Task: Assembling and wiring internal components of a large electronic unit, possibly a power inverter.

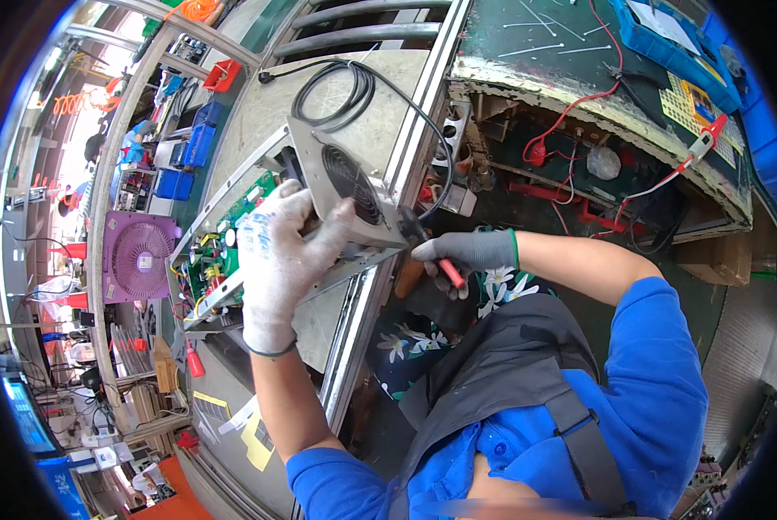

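Note:
My left hand (289, 247), in a white glove, grips an open metal casing (316, 156). Its thumb lies against the end panel by a round black fan grille (352, 184), and its other fingers reach behind that panel. Inside the casing a green circuit board (254, 192) shows. In a grey glove, my right hand (475, 253) is closed round a red-handled tool (451, 274). The tool's dark head is at the panel's right corner, next to where a black power cord (441, 143) meets it. My fingers hide part of the tool, so its exact kind is unclear.
The cord lies coiled on the bench (258, 113) beyond the casing. A purple fan (139, 256) stands at the left, below blue bins (199, 139). At right, a green worktable (527, 74) carries cable ties and a blue tray (683, 52). A red-handled screwdriver (195, 360) is near the casing.

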